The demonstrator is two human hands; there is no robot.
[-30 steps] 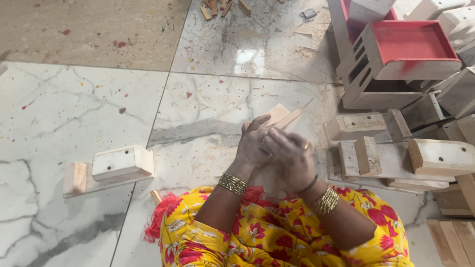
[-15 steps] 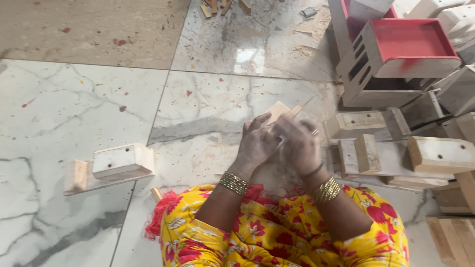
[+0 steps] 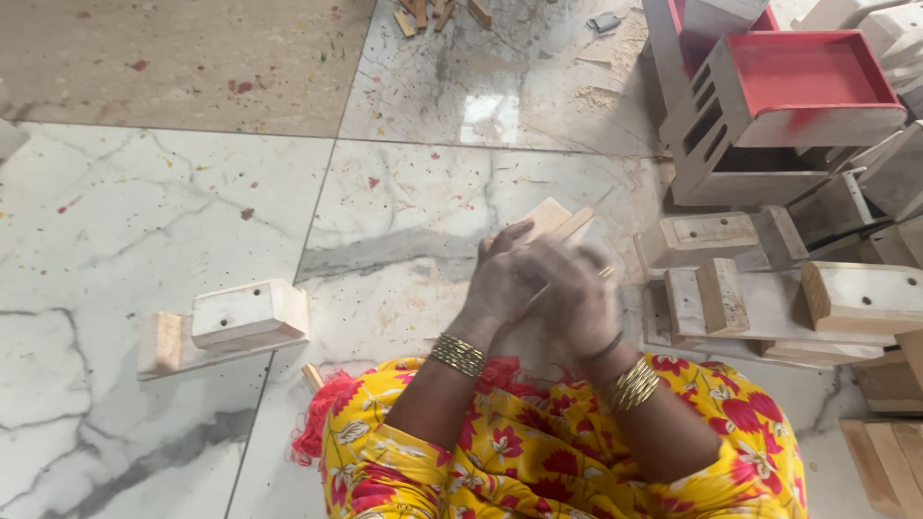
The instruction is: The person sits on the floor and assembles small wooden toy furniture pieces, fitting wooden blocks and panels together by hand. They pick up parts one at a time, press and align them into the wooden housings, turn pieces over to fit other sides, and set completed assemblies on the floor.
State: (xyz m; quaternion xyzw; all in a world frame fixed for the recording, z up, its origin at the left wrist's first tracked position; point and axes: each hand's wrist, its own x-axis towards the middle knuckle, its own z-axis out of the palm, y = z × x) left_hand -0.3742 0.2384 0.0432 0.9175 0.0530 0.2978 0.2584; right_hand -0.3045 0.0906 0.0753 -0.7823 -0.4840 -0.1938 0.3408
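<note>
My left hand (image 3: pixel 502 281) and my right hand (image 3: pixel 581 296) are pressed together around a small pale wooden piece (image 3: pixel 556 220), whose upper end sticks out above the fingers. Both wrists wear gold bangles. The right hand is blurred with motion. Below the hands lies my lap in yellow cloth with red flowers (image 3: pixel 567 452). What the palms cover of the wooden piece is hidden.
A white-painted wooden block on a flat board (image 3: pixel 236 322) lies on the marble floor to the left. To the right stands a pile of white wooden parts (image 3: pixel 760 288) and slotted boxes with red insides (image 3: pixel 798 86). Wood scraps (image 3: pixel 437 12) lie at the far edge.
Both hands stay clasped on the wooden piece and shift slightly; the right hand has slid a little down and right over it.
</note>
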